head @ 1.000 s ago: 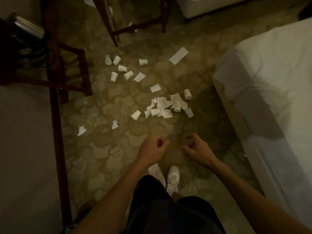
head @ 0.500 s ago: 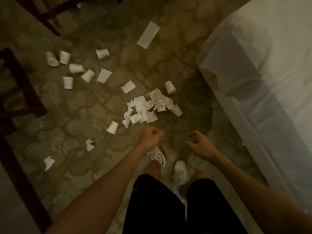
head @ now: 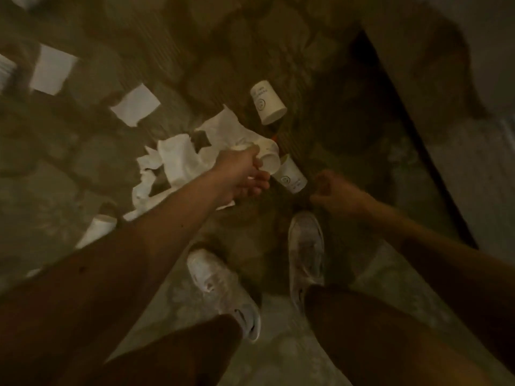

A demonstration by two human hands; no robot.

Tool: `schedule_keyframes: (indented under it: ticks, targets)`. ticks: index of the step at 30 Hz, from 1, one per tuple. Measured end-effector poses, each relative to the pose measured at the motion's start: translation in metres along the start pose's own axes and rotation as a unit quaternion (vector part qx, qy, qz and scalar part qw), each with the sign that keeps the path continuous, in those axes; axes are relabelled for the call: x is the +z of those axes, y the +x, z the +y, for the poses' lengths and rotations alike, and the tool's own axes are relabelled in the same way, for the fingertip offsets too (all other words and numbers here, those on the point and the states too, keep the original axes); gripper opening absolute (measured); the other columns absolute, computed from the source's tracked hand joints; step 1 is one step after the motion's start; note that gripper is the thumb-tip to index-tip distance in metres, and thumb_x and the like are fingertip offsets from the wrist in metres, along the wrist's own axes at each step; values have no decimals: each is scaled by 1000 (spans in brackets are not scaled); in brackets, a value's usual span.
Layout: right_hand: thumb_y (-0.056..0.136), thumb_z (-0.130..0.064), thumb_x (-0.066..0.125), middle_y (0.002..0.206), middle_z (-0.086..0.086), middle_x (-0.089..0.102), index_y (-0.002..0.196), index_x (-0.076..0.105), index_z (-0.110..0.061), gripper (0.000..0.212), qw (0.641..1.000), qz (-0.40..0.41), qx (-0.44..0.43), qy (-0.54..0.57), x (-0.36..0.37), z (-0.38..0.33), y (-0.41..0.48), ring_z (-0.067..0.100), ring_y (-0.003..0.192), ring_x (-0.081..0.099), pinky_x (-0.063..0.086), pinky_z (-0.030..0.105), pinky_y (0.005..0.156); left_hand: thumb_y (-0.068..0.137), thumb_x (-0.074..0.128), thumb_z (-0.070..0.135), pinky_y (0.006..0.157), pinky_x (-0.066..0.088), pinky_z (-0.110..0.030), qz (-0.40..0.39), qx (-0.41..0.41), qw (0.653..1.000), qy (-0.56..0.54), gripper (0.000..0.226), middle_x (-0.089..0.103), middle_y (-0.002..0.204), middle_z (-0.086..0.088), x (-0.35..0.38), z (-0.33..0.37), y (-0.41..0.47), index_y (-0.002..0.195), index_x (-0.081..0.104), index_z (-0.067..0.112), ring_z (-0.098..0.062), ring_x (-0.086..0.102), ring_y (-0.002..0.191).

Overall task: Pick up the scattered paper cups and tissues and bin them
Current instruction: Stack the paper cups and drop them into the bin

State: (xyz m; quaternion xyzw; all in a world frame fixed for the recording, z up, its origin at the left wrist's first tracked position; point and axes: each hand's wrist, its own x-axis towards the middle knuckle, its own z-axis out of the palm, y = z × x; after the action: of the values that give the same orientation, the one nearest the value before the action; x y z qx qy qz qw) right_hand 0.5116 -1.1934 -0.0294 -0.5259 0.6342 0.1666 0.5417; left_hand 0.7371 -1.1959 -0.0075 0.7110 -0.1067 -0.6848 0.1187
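Left hand [head: 239,174] moved onto paper cup [head: 267,157], fingers grasping it; right hand [head: 338,195] loosely clenched, blurred

White paper cups [head: 268,106], white tissues [head: 181,160], olive floral-patterned floor [head: 55,174], white sneakers [head: 306,252]

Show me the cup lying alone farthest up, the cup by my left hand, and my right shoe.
lone cup [head: 268,106], head view, its printed side wall
cup by left hand [head: 269,158], head view, its side
right shoe [head: 306,247], head view, its upper
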Motion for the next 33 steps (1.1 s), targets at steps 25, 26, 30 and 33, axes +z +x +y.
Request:
schedule_keyframes:
  ticks: [25, 26, 30, 33]
  targets:
    - [41, -43, 88, 86, -15, 75, 96, 62, -35, 61, 966, -101, -107, 211, 64, 37, 131, 0, 81, 71, 55, 18, 57, 68, 75, 65, 74, 59, -27, -33, 263, 865, 426, 89, 58, 113, 12, -46, -64, 128, 139, 30, 36, -3, 63, 92]
    - [41, -44, 87, 89, -15, 75, 99, 63, -32, 64, 958, -124, -105, 236, 65, 40, 130, 3, 84, 72, 56, 20, 59, 67, 75, 67, 75, 60, -27, -36, 268, 868, 417, 88, 58, 112, 14, -50, -69, 127, 137, 30, 39, -1, 63, 92]
    - [44, -27, 92, 92, -2, 77, 107, 60, -23, 71, 897, -186, -106, 387, 74, 44, 121, 15, 86, 74, 59, 27, 62, 49, 74, 77, 86, 59, -33, -29, 270, 889, 368, 107, 56, 123, 13, -57, -81, 127, 138, 26, 44, -4, 62, 104]
    - [36, -40, 97, 100, 4, 76, 113, 65, -17, 87, 828, -263, -137, 476, 79, 42, 109, 19, 93, 73, 59, 31, 70, 41, 86, 69, 88, 59, -39, -37, 250, 929, 272, 117, 58, 131, 7, -45, -78, 131, 140, 35, 31, -12, 63, 111]
